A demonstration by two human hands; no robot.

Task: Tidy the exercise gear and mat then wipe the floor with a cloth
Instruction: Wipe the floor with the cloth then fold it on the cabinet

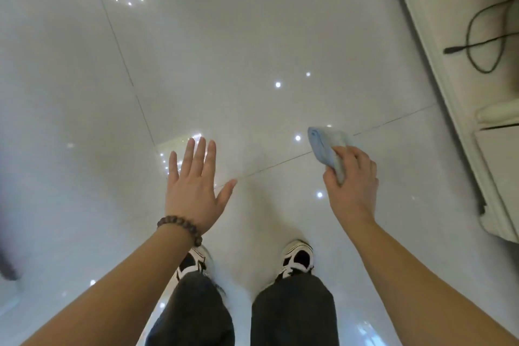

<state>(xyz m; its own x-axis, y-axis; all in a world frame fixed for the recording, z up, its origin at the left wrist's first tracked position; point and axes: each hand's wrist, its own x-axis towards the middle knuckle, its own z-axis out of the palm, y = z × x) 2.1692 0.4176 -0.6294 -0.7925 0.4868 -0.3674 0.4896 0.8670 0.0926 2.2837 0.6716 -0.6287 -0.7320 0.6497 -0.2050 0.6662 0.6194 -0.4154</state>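
Cloth (327,146) is pointing up-left from the gripping right hand (351,185); left hand (193,191) is hovering, fingers spread.

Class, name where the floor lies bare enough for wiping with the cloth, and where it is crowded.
Bare tiles stretch ahead of the open left hand and the right hand gripping the blue cloth. Crowded: the right edge, with white furniture and black cable.
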